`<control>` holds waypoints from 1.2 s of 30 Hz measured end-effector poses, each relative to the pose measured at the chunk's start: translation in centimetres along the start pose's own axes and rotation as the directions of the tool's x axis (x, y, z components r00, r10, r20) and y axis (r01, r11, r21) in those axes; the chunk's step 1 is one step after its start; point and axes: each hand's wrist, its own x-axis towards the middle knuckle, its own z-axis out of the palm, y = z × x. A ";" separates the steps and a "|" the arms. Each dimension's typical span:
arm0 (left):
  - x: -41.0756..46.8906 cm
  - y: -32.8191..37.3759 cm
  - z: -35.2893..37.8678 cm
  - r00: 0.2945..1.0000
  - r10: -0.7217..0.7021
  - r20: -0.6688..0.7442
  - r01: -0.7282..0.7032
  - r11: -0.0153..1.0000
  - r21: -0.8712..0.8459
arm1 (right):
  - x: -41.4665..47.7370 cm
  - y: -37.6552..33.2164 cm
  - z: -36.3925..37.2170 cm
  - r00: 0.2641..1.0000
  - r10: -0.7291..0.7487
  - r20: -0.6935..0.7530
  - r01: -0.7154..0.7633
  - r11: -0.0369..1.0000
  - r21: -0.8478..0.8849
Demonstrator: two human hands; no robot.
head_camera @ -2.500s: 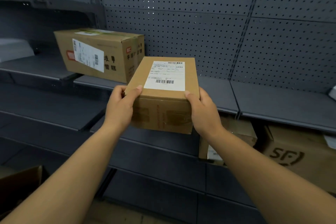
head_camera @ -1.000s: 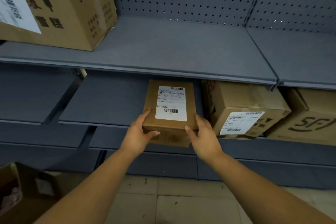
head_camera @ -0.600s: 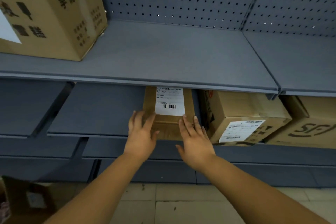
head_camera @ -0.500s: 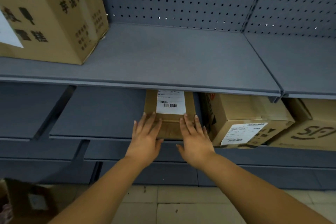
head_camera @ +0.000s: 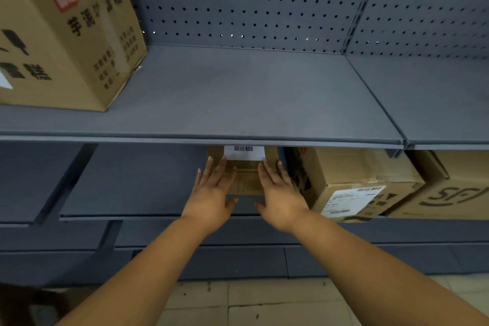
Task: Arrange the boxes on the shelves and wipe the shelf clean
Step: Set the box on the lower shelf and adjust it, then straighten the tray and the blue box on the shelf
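Pressing flat against a small cardboard box (head_camera: 244, 174) on the lower shelf (head_camera: 132, 193), the left hand (head_camera: 211, 193) and right hand (head_camera: 280, 193) lie open-palmed, gripping nothing; the upper shelf (head_camera: 238, 114) hides its label's top.

The shelf (head_camera: 238, 103) is plain grey-blue. Behind it, the back panel (head_camera: 251, 2) is the same grey-blue, dotted with rows of small dark holes. On the shelf's left end, a brown box (head_camera: 66, 34) bears black characters and a red mark. Below the shelf, a small brown box (head_camera: 244, 174) carries a white label (head_camera: 244, 153) with a black barcode.
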 end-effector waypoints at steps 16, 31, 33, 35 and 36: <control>-2.0 10.5 -5.4 0.918 0.175 -0.356 -0.193 0.981 -0.014 | -9.8 3.1 -8.4 0.915 -0.084 -0.394 0.170 0.968 0.187; -4.7 33.4 -5.7 0.877 0.229 -0.423 -0.284 0.956 -0.071 | -25.7 19.4 -15.4 0.807 -0.069 -0.587 0.187 0.972 0.142; -4.4 36.4 -5.3 0.867 0.251 -0.430 -0.316 0.945 -0.086 | -27.2 21.9 -16.3 0.791 -0.025 -0.611 0.154 0.975 0.159; -3.7 39.0 -4.9 0.856 0.275 -0.437 -0.349 0.932 -0.097 | -28.4 24.2 -17.0 0.784 0.016 -0.621 0.119 0.977 0.176; -3.4 40.2 -4.8 0.852 0.286 -0.438 -0.362 0.927 -0.098 | -28.8 25.3 -17.4 0.781 0.034 -0.624 0.104 0.978 0.183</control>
